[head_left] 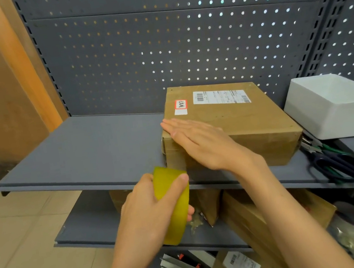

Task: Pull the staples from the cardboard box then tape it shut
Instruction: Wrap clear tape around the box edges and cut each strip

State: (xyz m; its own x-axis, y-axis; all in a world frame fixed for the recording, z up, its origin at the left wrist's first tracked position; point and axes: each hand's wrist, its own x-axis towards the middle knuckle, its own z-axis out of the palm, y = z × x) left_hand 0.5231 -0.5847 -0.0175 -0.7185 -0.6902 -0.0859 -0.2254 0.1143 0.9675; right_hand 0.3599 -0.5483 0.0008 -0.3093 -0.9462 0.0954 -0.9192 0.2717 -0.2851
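**Tape in hand, flap pressed flat**

Nearest you, your left hand (pixel 151 209) is clamped round the yellow tape roll (pixel 175 203), thumb over its outer face and fingers curled behind, just below the front edge of the shelf (pixel 81 153). Your right hand (pixel 198 141) lies flat with straight fingers across the near left corner of the cardboard box (pixel 235 124), pressing the top down and gripping nothing.

The cardboard box sits on the shelf against the pegboard back panel (pixel 157 44), right of centre, with a white foam box (pixel 333 104) just beside it on the right. Scissors (pixel 338 164) and what looks like pliers lie by the box's right front corner.

Risks, as I judge them: no pulled strip of tape shows clearly, so if it is not anchored on the side wall before you draw it over, it may lift or wrinkle. Ease your flat hand off too soon and the flap could spring up under the tape. Any staple left in the seam could tear the film; I cannot tell whether any remain.

The top carries a white shipping label (pixel 221 96) with barcodes, print too small to read, and a red-bordered sticker (pixel 181 105) with handwriting I cannot make out.
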